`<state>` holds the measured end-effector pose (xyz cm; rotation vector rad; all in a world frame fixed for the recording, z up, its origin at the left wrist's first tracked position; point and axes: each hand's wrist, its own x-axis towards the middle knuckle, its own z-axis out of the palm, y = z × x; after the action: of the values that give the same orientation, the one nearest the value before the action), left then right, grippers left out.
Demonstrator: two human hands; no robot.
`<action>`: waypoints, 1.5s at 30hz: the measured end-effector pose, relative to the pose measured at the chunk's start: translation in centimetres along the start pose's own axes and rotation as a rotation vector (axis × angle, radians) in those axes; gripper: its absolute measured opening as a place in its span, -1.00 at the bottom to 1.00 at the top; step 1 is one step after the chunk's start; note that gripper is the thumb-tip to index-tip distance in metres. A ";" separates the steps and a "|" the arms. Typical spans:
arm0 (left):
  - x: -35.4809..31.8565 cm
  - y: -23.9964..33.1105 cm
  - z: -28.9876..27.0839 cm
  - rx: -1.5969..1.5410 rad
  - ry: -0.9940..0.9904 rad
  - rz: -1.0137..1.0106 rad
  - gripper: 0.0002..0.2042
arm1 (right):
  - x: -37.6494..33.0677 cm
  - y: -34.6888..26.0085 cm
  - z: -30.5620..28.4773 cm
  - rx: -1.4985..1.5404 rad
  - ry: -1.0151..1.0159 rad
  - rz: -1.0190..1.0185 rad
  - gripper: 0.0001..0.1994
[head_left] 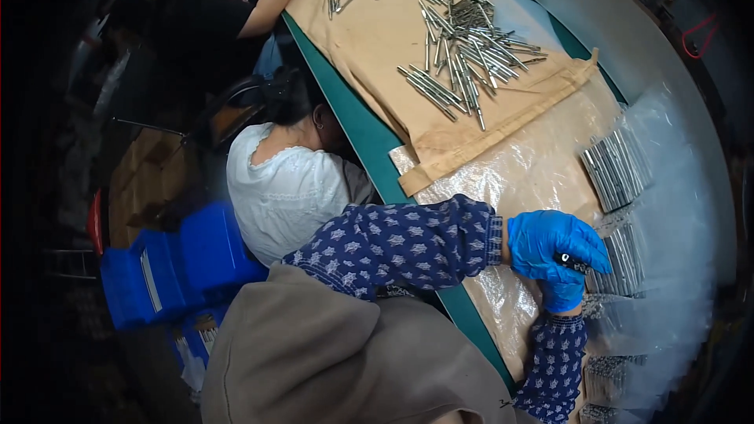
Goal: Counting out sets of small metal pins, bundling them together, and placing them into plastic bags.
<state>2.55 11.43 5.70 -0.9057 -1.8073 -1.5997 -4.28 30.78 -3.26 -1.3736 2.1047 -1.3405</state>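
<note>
Both my hands wear blue gloves and meet at the right side of the table. My left hand (550, 242) is curled, its fingers closed around small dark metal pieces (572, 263), one with a pale round end facing up. Just below it, my right hand (562, 297) touches the left; its fingers are mostly hidden, so its grip does not show. Right beside my fingertips lies a row of grey metal rods (627, 263) in clear plastic. A similar row of rods (616, 169) lies farther up.
Loose metal rods (471, 47) are heaped on tan paper (369, 47) over the green table (345, 122). Clear plastic wrap (542, 165) covers nearer paper. More bagged rods (616, 377) lie at lower right. A person in white (287, 180) sits at the left, near blue bins (212, 247).
</note>
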 end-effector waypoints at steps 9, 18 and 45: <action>0.0 -0.7 0.3 -0.053 0.004 -0.081 -0.55 | 1.6 -1.5 1.0 0.219 0.040 -0.061 -0.55; -0.4 -0.8 0.7 0.112 0.034 0.099 -0.65 | 3.9 -5.0 3.5 0.446 -0.051 0.085 -0.53; -0.9 0.0 1.0 0.013 -0.132 -0.371 -0.64 | 2.0 -4.3 2.4 0.597 0.007 0.101 -0.40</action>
<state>3.15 12.28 4.86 -0.7135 -2.1749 -1.7801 -1.26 27.34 -0.55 -0.9941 1.5525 -1.7353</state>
